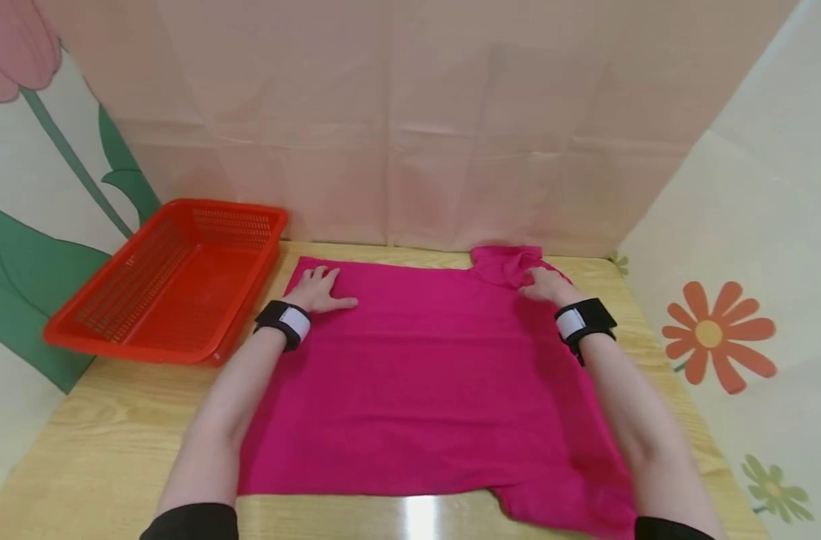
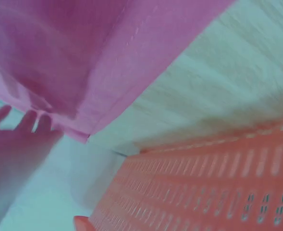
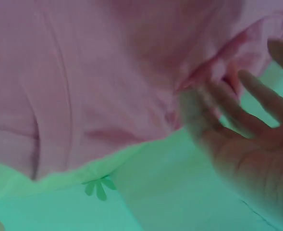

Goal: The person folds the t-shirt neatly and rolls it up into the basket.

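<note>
A magenta shirt (image 1: 410, 375) lies spread sideways on the table, its straight hem to the left. One sleeve (image 1: 504, 262) is bunched at the far right; the other stretches toward the near right corner. My left hand (image 1: 319, 291) rests on the cloth by the far left corner, fingers spread. In the left wrist view the fingertips of that hand (image 2: 21, 139) are at the shirt's far edge. My right hand (image 1: 545, 285) is at the bunched sleeve. In the right wrist view this hand (image 3: 252, 139) has its fingers apart and fairly straight against the folds, pinching nothing visible.
A red plastic basket (image 1: 248, 300) with slotted walls stands left of the shirt, close to my left forearm. Behind the wooden table (image 1: 147, 442) rises a pinkish covering (image 1: 383, 150). A flower-printed wall (image 1: 720, 225) borders the right side.
</note>
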{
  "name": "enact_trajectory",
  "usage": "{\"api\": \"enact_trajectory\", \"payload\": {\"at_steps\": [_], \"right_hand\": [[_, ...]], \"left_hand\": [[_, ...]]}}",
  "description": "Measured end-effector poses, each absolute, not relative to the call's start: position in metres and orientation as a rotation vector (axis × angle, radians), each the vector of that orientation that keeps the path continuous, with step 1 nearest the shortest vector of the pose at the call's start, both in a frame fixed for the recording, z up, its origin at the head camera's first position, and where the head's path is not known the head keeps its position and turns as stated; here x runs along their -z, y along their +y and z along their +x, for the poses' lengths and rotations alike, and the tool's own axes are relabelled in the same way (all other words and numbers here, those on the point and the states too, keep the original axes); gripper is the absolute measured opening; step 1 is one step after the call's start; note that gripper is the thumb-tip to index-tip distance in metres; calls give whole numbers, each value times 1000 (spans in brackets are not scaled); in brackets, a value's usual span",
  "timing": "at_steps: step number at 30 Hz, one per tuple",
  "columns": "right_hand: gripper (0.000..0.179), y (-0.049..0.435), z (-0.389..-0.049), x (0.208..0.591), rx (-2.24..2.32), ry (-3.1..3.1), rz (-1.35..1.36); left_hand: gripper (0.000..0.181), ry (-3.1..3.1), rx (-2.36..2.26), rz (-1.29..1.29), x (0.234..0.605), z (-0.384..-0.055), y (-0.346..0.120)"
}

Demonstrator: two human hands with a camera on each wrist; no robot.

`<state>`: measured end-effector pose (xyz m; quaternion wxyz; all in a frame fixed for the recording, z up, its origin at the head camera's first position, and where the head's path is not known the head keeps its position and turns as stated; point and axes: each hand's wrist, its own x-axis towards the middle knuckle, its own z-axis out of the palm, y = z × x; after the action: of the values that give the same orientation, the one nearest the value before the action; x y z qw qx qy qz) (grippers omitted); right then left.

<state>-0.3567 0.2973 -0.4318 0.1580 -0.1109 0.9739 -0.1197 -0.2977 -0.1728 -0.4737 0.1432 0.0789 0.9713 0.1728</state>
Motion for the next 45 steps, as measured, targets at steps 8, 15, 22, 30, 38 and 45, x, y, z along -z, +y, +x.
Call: {"api": "enact_trajectory", "payload": {"at_steps": [8,15,22,30,38,45], "right_hand": [[92,302,-348,467,331,2618,-173],[78,312,-351,482,319,2707,-22],[73,325,-359,483,329,2922,-92],[50,335,-310,462,471,3047,-576],[19,357,-197,455,577,2976,-945],[26,392,-127,461,767,2787,-1007]], "left_hand": [[116,2620,-537,152,479,-288,-173],[117,2627,-618,144,485,-298,-171],[105,2851,-468,288,482,-302,-164],[60,3033,-409,789,467,-245,-159],[42,2799,-574,1023,470,-145,-184],[57,2647,-470,1118,475,-87,-211]]}}
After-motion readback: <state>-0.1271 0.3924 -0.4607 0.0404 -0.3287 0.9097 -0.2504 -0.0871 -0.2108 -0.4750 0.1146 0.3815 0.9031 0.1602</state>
